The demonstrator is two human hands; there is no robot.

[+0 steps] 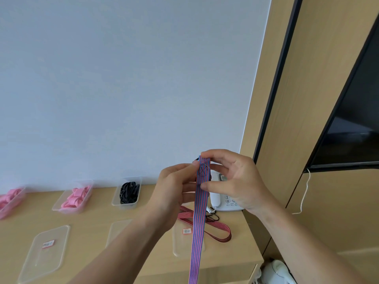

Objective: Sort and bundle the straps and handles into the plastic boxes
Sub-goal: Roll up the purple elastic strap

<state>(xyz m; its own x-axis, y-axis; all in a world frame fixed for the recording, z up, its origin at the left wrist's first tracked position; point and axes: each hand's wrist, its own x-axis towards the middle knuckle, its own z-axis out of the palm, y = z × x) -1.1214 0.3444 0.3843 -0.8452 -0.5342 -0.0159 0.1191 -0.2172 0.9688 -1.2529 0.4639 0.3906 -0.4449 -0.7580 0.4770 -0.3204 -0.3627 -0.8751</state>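
Three open plastic boxes stand along the wall at the back of the tabletop (92, 218):
- far-left box (15, 203), cut by the frame edge, holding pink straps (9, 197)
- second box (59, 206), also holding pink ones
- third box (123, 204), holding black straps (129, 191)

Three clear lids lie flat nearer the person:
- left lid (32, 267), with a red-edged label
- middle lid (117, 230), partly behind the left forearm
- right lid (180, 247), labelled, partly behind the hanging strap

Left hand (174, 185): raised above the tabletop, its grip closed in a pinch on the upper end of the striped strap, from that strap's left side

Blue-and-red striped strap (200, 212): held up between both hands and in no box; a stitched cross shows near the top; it hangs straight down past the bottom edge of view

Right hand (231, 181): its grip pinches the same strap, forefinger at the top and thumb lower, other fingers loosely spread

Red striped strap (215, 230): lies looped on the tabletop, just beside the right lid

White telephone (225, 199): at the tabletop's right end, behind the right hand

White cord (305, 191): hangs by the wooden panel (307, 78), far right
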